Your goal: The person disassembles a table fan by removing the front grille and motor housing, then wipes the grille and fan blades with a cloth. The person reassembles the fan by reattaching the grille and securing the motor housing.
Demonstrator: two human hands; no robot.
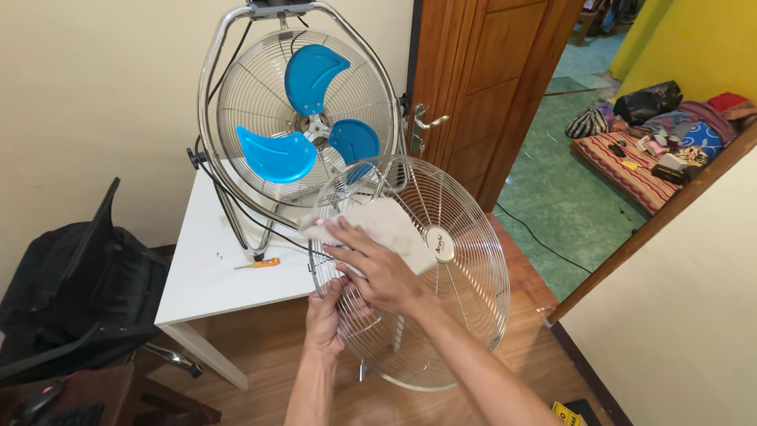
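A round chrome wire fan guard [461, 292] is held upright in front of me. My left hand [325, 319] grips its rim at the lower left. My right hand [378, 268] presses a white cloth [386, 225] flat against the guard's wires, left of the round centre cap [441, 244]. Behind it, on a white table [201, 276], stands a chrome-framed fan [303, 118] with three blue blades, its front uncovered.
An orange-handled screwdriver [259, 264] and small screws lie on the table. A black bag on a chair [71, 292] is at the left. A wooden door [481, 87] stands open to a green-floored room with a cluttered mattress [654, 150]. A cable crosses the floor.
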